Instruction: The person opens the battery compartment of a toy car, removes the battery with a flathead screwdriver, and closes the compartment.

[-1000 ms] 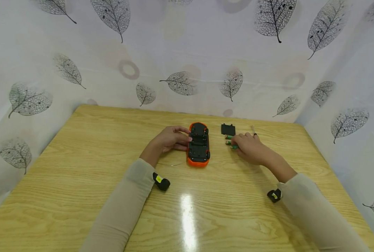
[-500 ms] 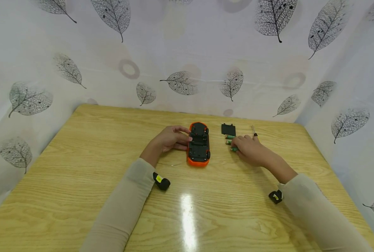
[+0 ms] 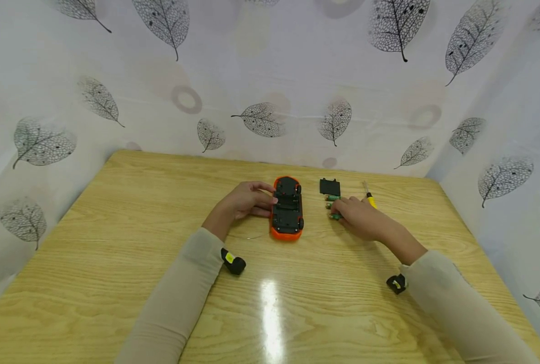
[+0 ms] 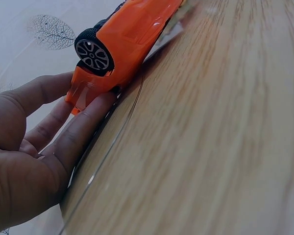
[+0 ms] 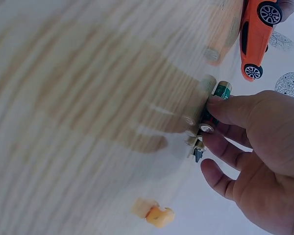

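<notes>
The car (image 3: 287, 220) lies wheels-up on the table (image 3: 92, 242), its middle bay uncovered, the left hand (image 3: 248, 200) gripping its left side. To its right, the right hand (image 3: 358, 215) pinches a battery (image 5: 222, 91) between thumb and finger, beside two more batteries (image 3: 332, 198). Beyond these lies a cover (image 3: 330, 187); a screwdriver (image 3: 371, 201) lies near that hand.

We had our left hand (image 3: 244, 202) gripping, aimed at 2 o'clock, left forearm (image 3: 176, 296) in from 7; right hand (image 3: 361, 217) pinching, aimed at 10, right forearm (image 3: 461, 306) from 4–5.
</notes>
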{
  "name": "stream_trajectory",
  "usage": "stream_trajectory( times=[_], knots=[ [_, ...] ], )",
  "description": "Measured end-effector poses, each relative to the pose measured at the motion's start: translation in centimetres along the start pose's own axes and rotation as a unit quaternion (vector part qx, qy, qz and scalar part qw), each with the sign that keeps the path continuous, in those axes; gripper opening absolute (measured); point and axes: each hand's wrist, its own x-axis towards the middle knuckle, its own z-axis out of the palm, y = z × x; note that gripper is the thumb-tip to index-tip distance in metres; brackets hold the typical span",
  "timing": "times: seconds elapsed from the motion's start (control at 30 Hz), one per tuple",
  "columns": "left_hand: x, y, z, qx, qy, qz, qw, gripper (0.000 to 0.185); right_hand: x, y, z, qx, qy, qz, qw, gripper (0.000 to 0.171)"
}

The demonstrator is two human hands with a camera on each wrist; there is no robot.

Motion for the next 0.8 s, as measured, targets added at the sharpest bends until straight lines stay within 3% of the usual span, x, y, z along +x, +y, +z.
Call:
stream_trajectory(
  times=[0.8],
  knots=[
    [0.12, -0.15, 0.07, 0.002, 0.005, 0.003, 1.0000, 0.043, -0.01, 0.30, -0.09, 0.006, -0.001, -0.017, 1.000, 0.025]
  ],
)
